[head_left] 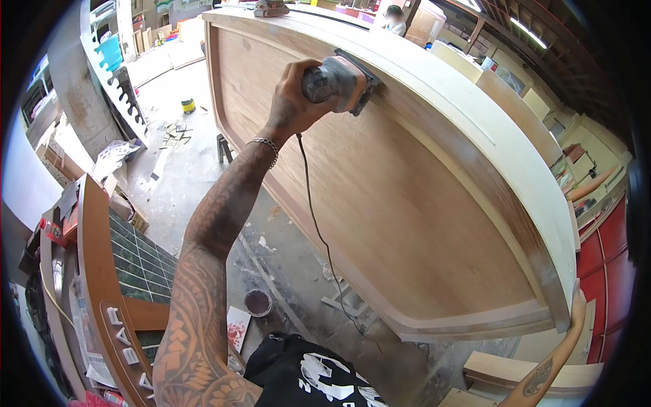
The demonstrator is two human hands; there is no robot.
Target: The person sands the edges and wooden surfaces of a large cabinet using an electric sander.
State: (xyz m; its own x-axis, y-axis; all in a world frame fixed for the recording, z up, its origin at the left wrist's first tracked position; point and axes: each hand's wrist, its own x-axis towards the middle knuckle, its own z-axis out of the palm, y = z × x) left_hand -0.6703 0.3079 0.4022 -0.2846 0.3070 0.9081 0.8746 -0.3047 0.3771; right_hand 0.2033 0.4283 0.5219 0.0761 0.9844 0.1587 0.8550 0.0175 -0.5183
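My left hand (291, 102) is wrapped around a corded power sander (349, 85), whose pad lies against the upper rim of a large curved wooden panel (407, 210). From the sander a dark cord (313, 203) hangs down across the panel's face toward the floor. At the far right, my right hand (578, 308) grips the panel's lower right corner, its fingers partly hidden by the edge. The panel has a raised wood border and a pale, curved top surface (468, 102). Its face is tilted toward me.
Another sander (271, 8) rests on the top edge. An open can (258, 302) stands on the dusty floor, with a yellow can (188, 106) farther off. A curved wooden piece with dark tiles (142, 251) is at left. A person (393, 20) stands behind the panel.
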